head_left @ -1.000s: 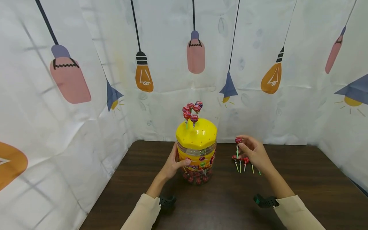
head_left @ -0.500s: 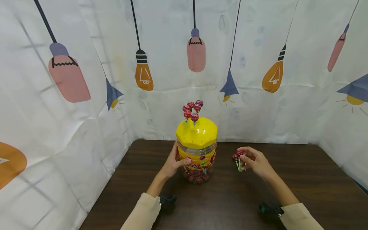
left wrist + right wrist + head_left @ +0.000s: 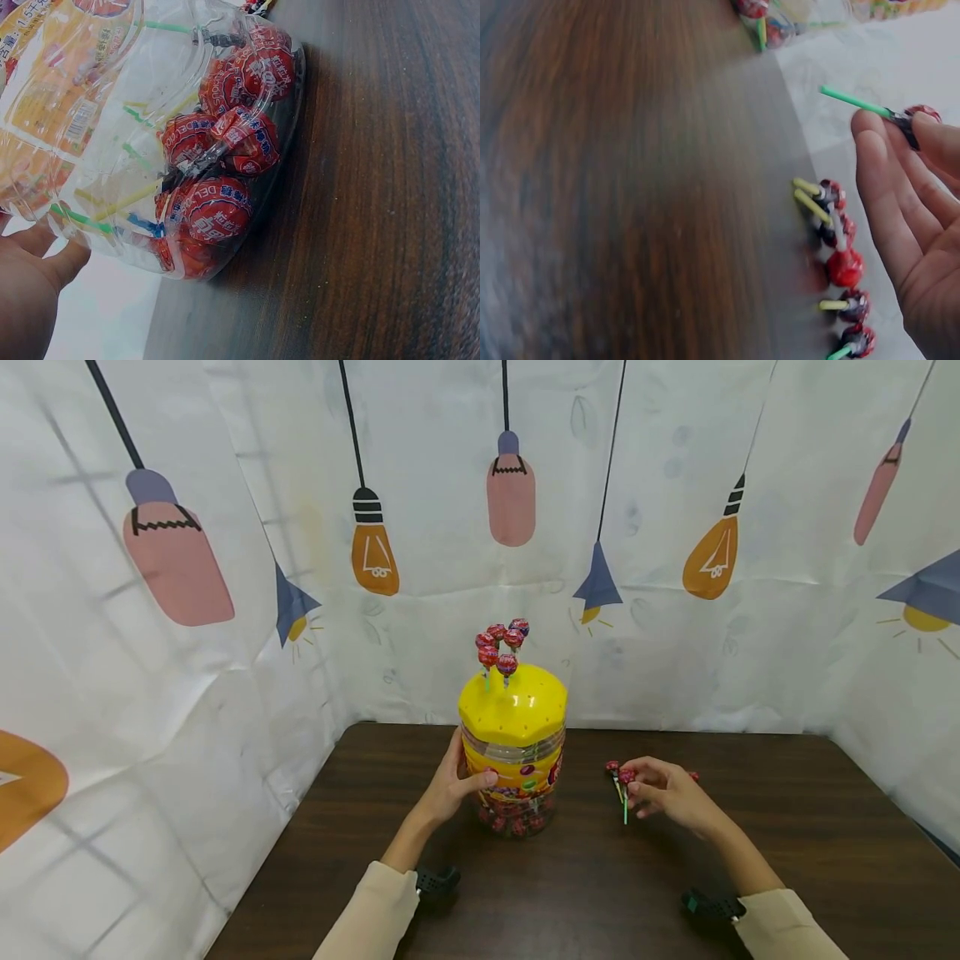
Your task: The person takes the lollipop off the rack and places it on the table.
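Observation:
My left hand (image 3: 448, 792) grips the side of a clear plastic jar (image 3: 513, 817), its thumb across the yellow label. Red-wrapped lollipops (image 3: 217, 210) lie in the jar's bottom in the left wrist view. Several lollipops (image 3: 507, 665) stand upright on its yellow lid (image 3: 528, 714), sticks down. To the right of the jar, my right hand (image 3: 669, 795) pinches a lollipop (image 3: 859, 101) near its wrapped head, and the green stick points away from the fingers. A row of lollipops (image 3: 846, 268) lies on the table beside that hand, partly hidden by it in the head view.
The dark wooden table (image 3: 570, 893) meets a white curtain (image 3: 450, 560) with printed lamps along its back edge. Each wrist wears a dark band; the right wristband (image 3: 711, 906) is just above the tabletop.
My right hand has come down and a little toward me with the lollipop, which is now low by the row. My left hand and the jar have stayed in place.

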`<state>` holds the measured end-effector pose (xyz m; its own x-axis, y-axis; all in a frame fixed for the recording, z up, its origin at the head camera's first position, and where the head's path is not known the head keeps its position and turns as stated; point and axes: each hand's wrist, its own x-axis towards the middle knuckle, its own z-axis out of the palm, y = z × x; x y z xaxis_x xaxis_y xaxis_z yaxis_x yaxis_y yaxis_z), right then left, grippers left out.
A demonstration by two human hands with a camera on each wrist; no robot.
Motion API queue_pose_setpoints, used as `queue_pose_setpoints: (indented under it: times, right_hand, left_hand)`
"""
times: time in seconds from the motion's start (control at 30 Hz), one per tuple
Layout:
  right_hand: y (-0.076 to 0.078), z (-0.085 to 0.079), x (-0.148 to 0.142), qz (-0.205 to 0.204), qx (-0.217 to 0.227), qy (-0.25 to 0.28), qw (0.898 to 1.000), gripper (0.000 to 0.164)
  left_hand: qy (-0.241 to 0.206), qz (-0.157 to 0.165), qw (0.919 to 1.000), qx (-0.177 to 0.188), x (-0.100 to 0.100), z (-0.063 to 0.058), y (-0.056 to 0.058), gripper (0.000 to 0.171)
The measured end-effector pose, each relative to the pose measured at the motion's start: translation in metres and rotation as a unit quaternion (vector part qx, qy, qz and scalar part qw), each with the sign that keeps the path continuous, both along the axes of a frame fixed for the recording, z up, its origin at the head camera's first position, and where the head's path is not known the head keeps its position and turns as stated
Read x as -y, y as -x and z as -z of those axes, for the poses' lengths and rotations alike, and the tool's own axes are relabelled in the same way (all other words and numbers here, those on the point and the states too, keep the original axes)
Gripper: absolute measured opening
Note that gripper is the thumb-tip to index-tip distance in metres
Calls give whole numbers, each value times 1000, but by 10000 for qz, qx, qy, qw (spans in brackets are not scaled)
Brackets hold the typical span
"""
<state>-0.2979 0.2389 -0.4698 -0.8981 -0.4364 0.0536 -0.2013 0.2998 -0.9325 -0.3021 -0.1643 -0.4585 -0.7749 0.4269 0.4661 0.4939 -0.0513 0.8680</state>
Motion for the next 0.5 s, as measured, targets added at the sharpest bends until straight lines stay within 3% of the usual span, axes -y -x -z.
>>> queue_pose_setpoints:
  times: [0.5]
  right_hand:
    - [8,11,-11,-741,475,-301,9957,48]
  left_hand:
    - [-15,74,10000,-49,1,-1,-1,86]
